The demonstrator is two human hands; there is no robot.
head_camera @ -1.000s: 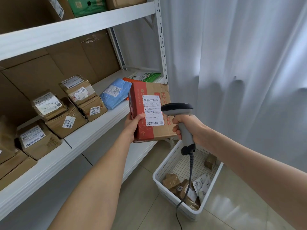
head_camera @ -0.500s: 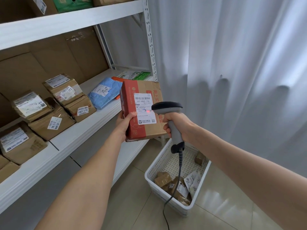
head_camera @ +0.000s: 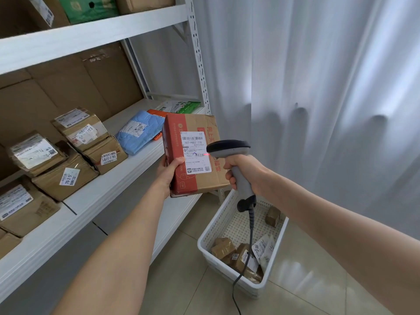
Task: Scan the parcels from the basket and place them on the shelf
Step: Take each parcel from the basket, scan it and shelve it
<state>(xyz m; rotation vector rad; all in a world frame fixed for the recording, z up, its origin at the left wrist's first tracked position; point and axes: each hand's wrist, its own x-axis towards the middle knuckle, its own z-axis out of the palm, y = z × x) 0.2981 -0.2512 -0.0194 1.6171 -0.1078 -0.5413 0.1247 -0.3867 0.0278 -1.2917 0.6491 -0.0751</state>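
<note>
My left hand [head_camera: 169, 172] grips a red and brown cardboard parcel [head_camera: 195, 133] by its lower left edge, label facing me. My right hand [head_camera: 244, 170] is closed around the handle of a grey barcode scanner [head_camera: 228, 147], whose head points at the label from the right. A red scan spot glows on the white label [head_camera: 196, 152]. Below my right arm stands a white perforated basket [head_camera: 210, 235] on the floor, with several small brown parcels [head_camera: 223, 248] inside. The white shelf [head_camera: 109, 185] runs along the left.
The shelf carries several taped cardboard parcels [head_camera: 91, 142], a blue soft bag [head_camera: 139, 130] and a green-white packet [head_camera: 179, 106]. An upper shelf board [head_camera: 91, 35] holds more boxes. A white curtain [head_camera: 318, 98] hangs on the right. The scanner cable [head_camera: 250, 242] drops into the basket.
The view has shifted slightly; the parcel and scanner stay together in front of me. The red scan spot, absent one second ago, still shines on the label.
</note>
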